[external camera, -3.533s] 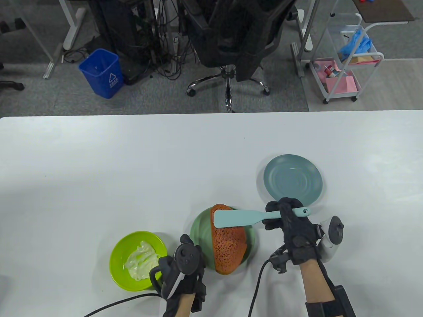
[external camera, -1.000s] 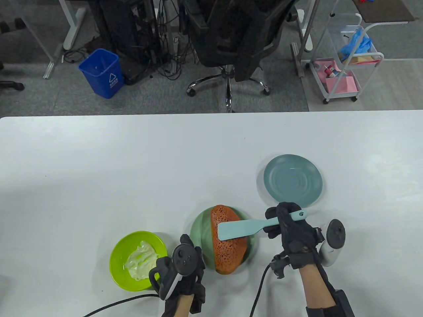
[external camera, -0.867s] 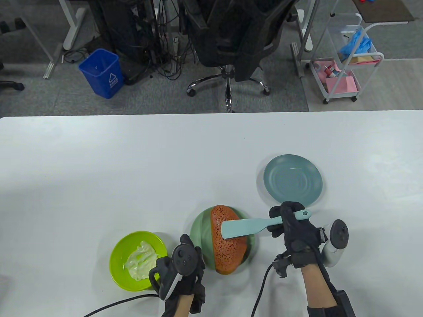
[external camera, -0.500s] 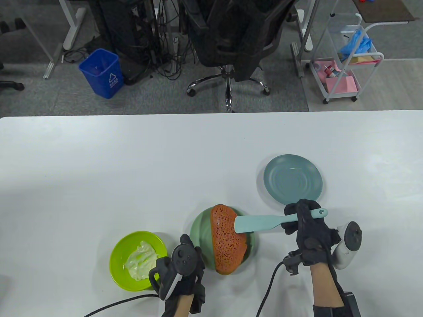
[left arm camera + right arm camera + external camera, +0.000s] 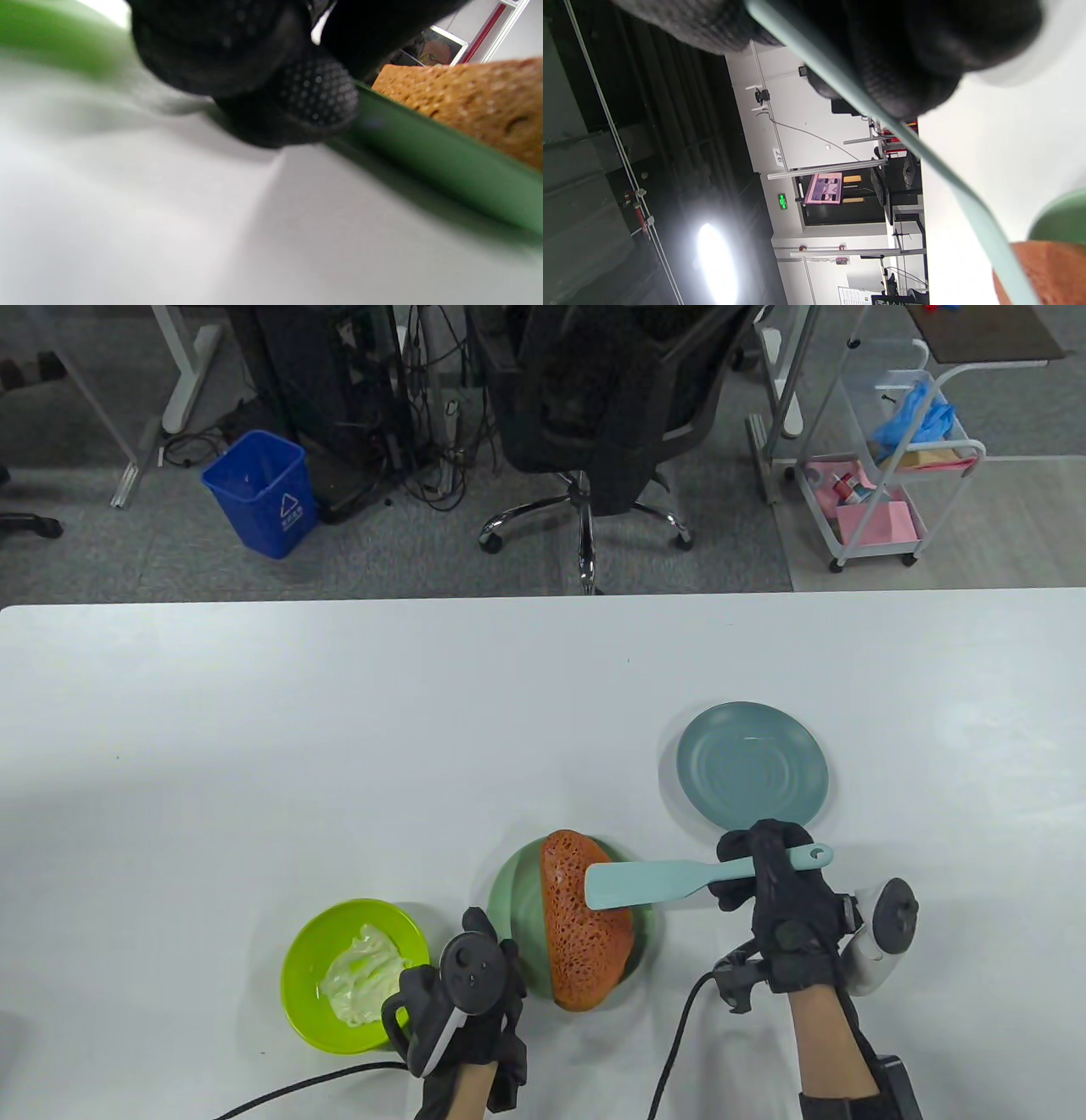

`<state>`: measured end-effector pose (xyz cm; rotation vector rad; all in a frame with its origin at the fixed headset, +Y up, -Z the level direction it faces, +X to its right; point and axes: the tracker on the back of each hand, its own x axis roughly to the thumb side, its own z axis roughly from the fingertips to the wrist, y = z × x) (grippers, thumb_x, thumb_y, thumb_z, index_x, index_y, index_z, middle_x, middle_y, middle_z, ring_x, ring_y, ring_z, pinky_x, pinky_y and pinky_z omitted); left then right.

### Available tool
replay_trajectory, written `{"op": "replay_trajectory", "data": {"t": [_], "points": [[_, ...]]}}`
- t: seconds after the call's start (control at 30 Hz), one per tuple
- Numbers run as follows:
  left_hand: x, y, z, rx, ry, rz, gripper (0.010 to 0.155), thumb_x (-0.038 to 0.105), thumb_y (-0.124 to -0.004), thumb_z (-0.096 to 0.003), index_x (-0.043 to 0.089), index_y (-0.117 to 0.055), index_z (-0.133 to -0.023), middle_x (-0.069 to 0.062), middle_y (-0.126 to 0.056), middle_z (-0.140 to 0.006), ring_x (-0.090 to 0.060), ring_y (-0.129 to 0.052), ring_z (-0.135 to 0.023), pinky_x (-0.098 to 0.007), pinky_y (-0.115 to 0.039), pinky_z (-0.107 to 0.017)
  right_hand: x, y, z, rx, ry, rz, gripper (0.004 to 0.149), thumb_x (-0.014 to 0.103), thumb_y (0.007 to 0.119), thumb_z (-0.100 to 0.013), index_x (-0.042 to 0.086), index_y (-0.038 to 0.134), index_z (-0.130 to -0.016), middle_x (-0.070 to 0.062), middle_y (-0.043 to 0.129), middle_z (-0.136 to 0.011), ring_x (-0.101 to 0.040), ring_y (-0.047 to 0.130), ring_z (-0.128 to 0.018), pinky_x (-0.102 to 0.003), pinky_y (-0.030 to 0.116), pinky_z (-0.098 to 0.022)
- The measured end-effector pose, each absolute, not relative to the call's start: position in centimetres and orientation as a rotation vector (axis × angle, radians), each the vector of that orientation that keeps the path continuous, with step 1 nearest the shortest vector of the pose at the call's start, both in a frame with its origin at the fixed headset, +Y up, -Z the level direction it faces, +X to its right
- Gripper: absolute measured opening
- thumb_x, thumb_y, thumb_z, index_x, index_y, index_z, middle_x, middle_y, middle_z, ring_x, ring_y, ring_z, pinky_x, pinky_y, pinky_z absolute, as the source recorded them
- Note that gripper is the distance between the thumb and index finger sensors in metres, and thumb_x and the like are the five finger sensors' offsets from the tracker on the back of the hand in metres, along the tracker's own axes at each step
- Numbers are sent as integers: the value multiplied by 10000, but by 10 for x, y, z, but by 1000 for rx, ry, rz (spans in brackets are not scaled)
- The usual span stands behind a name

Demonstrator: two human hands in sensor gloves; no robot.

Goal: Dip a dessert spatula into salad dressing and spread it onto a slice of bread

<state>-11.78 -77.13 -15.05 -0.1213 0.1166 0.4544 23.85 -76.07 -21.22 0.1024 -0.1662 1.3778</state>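
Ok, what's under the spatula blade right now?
The spatula blade lies over the upper right part of the bread slice, which sits on the green plate. The bread beneath the blade is hidden, so whether they touch, or any dressing is there, cannot be told.

The setting is an office or lab workspace rather than a kitchen. A wide white table (image 5: pixel 339 712) fills the near half of the table view, standing on grey carpet tile. Beyond its far edge sits a black mesh office chair (image 5: pixel 594 407) on a wheeled star base, with a tangle of cables and dark equipment (image 5: pixel 399 415) under desks at far left. A blue recycling bin (image 5: pixel 259 492) stands on the floor there. At far right, a white wheeled cart (image 5: pixel 891 475) holds pink paper and a blue bag. The right wrist view shows white partition walls and a ceiling light (image 5: pixel 717 262).
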Motion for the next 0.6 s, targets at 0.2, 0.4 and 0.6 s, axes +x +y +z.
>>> {"op": "replay_trajectory", "data": {"t": [0.2,0.4,0.6], "points": [[-118,-771,-151,-125,116,456,614,346,-804,-618,-52,-661,-1063,-75,-995,-630,-102,-1107,-290,-206,-978,-188,215,-761,-211,160,-61,1390,378,409,745,-622,170,635,-893,-212,773,-824,-454,966,-518,-465,884,-304],[-118,-771,-151,-130,116,460,613,343,-803,-618,-52,-659,-1064,-77,-993,-636,-103,-1109,-294,-207,-979,-192,201,-762,-209,162,-31,1451,382,407,744,-621,163,631,-892,-220,766,-829,-459,966,-519,-470,881,-308],[-119,-771,-151,-132,116,462,607,339,-801,-619,-50,-661,-1064,-77,-993,-636,-104,-1109,-296,-208,-980,-193,206,-764,-209,140,-27,1460,374,410,729,-626,170,625,-893,-209,760,-831,-460,943,-527,-484,846,-319]]}}
